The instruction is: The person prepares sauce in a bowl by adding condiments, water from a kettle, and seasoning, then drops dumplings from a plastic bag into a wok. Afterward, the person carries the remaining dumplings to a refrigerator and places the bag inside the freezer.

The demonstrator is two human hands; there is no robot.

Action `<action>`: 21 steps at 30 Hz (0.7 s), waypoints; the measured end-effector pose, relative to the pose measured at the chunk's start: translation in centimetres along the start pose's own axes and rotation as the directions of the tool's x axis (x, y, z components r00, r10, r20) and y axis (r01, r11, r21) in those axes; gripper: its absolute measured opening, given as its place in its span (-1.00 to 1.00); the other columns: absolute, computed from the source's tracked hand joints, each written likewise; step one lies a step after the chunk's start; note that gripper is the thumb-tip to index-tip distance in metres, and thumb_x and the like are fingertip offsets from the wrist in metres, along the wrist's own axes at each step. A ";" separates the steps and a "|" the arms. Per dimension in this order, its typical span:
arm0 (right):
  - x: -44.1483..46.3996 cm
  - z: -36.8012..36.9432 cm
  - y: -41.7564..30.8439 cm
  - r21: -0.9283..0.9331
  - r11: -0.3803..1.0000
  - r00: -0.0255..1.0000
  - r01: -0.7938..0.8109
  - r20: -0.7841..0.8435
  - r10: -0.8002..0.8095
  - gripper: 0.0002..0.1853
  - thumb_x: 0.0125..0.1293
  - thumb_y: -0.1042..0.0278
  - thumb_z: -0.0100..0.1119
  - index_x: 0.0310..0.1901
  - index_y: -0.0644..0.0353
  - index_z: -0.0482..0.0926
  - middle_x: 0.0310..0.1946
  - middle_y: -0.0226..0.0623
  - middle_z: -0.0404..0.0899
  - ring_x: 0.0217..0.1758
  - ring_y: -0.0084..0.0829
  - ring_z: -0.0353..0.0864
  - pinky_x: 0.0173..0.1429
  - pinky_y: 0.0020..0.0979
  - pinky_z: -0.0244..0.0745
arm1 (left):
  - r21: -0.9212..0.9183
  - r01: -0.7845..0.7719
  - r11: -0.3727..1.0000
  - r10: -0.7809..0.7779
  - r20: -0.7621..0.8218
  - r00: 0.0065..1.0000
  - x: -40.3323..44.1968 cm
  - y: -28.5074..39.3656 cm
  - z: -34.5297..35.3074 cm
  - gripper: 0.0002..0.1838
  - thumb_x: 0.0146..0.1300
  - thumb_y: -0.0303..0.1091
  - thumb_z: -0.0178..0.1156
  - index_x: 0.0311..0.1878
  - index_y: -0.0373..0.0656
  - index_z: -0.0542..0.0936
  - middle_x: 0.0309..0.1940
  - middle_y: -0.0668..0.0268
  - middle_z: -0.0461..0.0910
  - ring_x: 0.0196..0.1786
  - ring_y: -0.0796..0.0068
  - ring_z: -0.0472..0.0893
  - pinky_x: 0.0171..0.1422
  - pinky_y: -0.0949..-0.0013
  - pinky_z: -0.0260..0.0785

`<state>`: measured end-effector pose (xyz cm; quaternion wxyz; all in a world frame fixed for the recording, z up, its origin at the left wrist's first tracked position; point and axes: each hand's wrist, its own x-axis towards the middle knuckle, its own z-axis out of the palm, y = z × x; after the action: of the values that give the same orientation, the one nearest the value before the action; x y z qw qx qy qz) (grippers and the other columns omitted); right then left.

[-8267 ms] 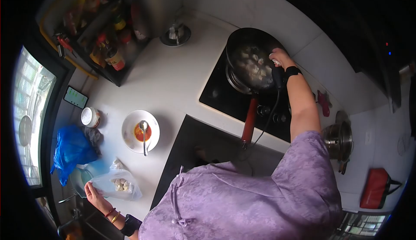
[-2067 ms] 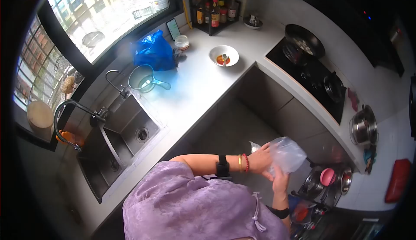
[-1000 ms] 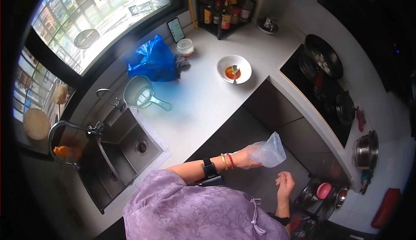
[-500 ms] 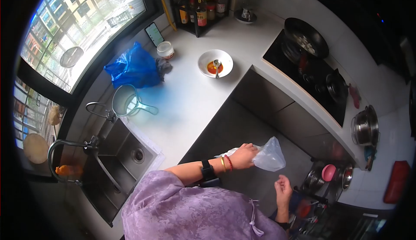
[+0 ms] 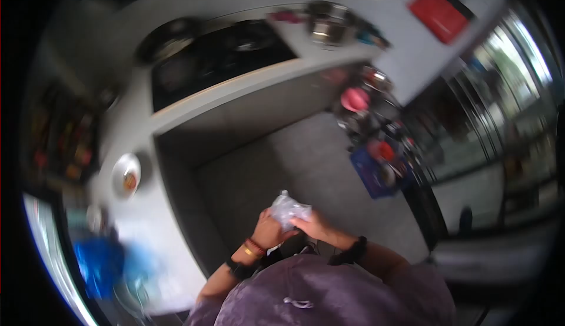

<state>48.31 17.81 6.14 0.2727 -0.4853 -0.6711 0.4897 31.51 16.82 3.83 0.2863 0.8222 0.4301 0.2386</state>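
Note:
A crumpled, translucent plastic bag (image 5: 286,206) is held in front of my body, above the grey floor. My left hand (image 5: 269,232) is closed on its left side. From the right, my right hand (image 5: 313,226) grips the bag's lower right edge, with the fingers bent round it. The two hands are close together. Motion blur and the bag hide the fingertips, and I cannot make out whether anything is inside the bag.
On the left counter (image 5: 153,249) stand a white bowl (image 5: 119,173) with reddish sauce and a blue plastic bag (image 5: 97,264). A wok (image 5: 168,40) sits on the black stove (image 5: 223,61). Metal pots (image 5: 327,25) are beside it. A blue crate (image 5: 368,176) stands on the floor at right.
The view has swung right, away from the sink. My right hand, apart from the plastic bag before, now grips it together with my left. The bag has come closer to my body.

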 end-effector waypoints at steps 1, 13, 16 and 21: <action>-1.0 -0.9 -0.1 -0.033 0.998 0.997 -0.051 -0.055 0.049 -0.77 0.11 0.31 0.11 -0.26 0.29 0.48 -0.46 -0.28 0.54 -0.40 -0.51 0.48 -0.28 -0.39 0.39 | 0.107 -0.057 0.993 0.054 0.026 0.998 0.0 0.2 0.7 -0.38 -0.08 0.04 0.22 -0.04 -0.23 0.44 -0.05 0.10 0.38 0.02 0.11 0.32 0.09 0.16 0.14; -17.7 -15.4 10.0 0.364 0.915 0.822 -0.173 -0.458 0.338 -0.75 0.14 0.21 0.10 -0.28 0.22 0.55 -0.53 -0.42 0.52 -0.49 -0.61 0.47 -0.39 -0.48 0.36 | -0.043 0.098 0.994 -0.094 0.081 0.992 2.0 5.8 8.8 -0.80 -0.02 -0.35 0.19 -0.28 -0.17 0.53 -0.38 0.21 0.54 -0.35 0.26 0.57 -0.29 0.30 0.40; -23.8 -22.0 12.3 0.557 0.830 0.690 0.020 -0.608 0.392 -0.81 0.15 0.25 0.07 -0.37 0.18 0.56 -0.57 -0.50 0.48 -0.55 -0.67 0.40 -0.45 -0.57 0.32 | 0.025 0.080 0.997 -0.081 0.063 0.995 5.1 11.1 11.9 -0.86 0.04 -0.37 0.13 -0.36 -0.22 0.54 -0.41 0.14 0.54 -0.34 0.22 0.57 -0.27 0.30 0.40; -35.4 -31.6 14.7 0.474 0.828 0.423 0.300 -0.844 0.331 -0.81 0.15 0.32 0.04 -0.32 0.28 0.51 -0.47 -0.33 0.50 -0.47 -0.56 0.45 -0.38 -0.50 0.37 | -0.069 0.024 0.997 -0.012 0.172 0.985 9.8 18.2 18.8 -0.85 0.08 -0.40 0.13 -0.28 -0.24 0.54 -0.37 0.17 0.56 -0.28 0.33 0.58 -0.22 0.38 0.40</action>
<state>94.03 -1.53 8.19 0.7137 -0.5734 -0.2358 0.3260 58.97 11.61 4.00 0.3535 0.8251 0.4025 0.1794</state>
